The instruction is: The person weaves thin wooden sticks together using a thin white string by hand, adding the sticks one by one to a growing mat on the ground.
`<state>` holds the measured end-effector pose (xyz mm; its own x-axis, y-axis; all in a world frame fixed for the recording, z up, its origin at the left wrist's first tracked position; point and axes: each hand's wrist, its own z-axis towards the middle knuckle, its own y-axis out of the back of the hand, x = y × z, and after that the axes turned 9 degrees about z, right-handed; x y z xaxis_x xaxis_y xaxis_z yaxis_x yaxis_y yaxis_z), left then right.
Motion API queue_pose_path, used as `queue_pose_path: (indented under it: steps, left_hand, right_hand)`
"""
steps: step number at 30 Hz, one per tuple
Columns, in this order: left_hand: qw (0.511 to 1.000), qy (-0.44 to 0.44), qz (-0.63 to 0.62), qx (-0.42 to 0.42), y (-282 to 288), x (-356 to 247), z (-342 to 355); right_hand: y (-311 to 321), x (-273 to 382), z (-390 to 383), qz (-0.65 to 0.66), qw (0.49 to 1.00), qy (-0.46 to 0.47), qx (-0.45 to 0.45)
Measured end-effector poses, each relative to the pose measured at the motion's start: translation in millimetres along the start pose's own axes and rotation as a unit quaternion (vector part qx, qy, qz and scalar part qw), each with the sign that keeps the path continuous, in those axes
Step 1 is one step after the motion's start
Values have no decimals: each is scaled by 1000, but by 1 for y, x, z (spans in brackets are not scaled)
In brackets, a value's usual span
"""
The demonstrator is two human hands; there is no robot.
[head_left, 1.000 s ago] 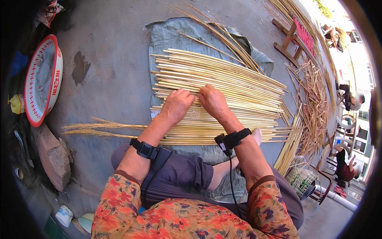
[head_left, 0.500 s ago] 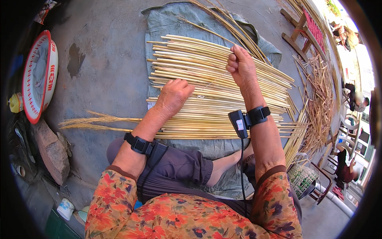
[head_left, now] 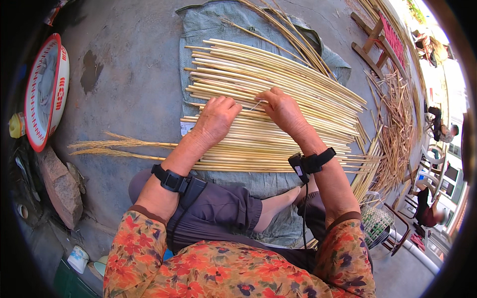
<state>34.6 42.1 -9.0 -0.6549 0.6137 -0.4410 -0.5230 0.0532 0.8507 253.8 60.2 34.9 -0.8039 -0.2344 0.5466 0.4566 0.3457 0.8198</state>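
Many long, pale yellow plant stalks (head_left: 278, 141) lie side by side in a flat row in front of me. My left hand (head_left: 217, 116) rests on their left part with curled fingers; what lies under the fingertips is hidden. A short distance to its right, my right hand (head_left: 284, 111) is bent down over the stalks, thumb and fingers closed on a thin white string (head_left: 257, 105). That string shows in the gap between the two hands, close against the stalks.
A grey-green woven sheet (head_left: 198, 25) lies beneath the stalks. At left are a red-rimmed white basin (head_left: 60, 94) and a rock (head_left: 62, 186). At right are a wooden frame with pink webbing (head_left: 392, 42), loose dry stalks (head_left: 395, 129) and a wire basket (head_left: 375, 223). People sit farther right.
My right hand has come down and toward the left, from above the far stalks to beside my left hand. The string, stretched long before, now shows only a short piece. My left hand stays nearly still.
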Motion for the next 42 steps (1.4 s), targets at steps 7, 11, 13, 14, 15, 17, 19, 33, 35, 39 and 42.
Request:
queue_pose_path:
  steps: [7,11,13,14,15,17,19,33,35,39,42]
  left_hand:
    - [1000,2,4,-4,0,-10,2]
    - [1000,8,22,4,1,-15,0]
    - [1000,15,16,11,-1,-17,0]
    - [1000,15,23,9,-2,-18,0]
    - [1000,13,28,1,-3,-19,0]
    - [999,15,35,-5,-5,-21,-1]
    - [999,19,40,-2,-7,-22,-2]
    - [1000,7,11,18,-10,-22,0]
    - [999,4,24,36,-8,-23,0]
    - [998,11,53,41,-6,-26,3]
    - [999,24,30,3,-6,-25,3]
  right_hand:
    - [5,1,-1,-49,998,-17,-25]
    - [3,1,-6,144,979,-142,-25]
    - [3,1,-8,218,964,-152,-14]
    - [4,-1,-8,331,913,-237,-8]
    - [4,-1,-9,450,842,-297,6]
    - [3,-3,-9,612,724,-317,-23]
    - [-4,-1,-6,644,716,-235,-133]
    - [-24,10,43,806,438,-225,-329]
    - [-27,7,47,798,446,-237,-329]
    - [-27,4,38,770,494,-212,-342]
    - [-31,10,7,713,577,-182,-356]
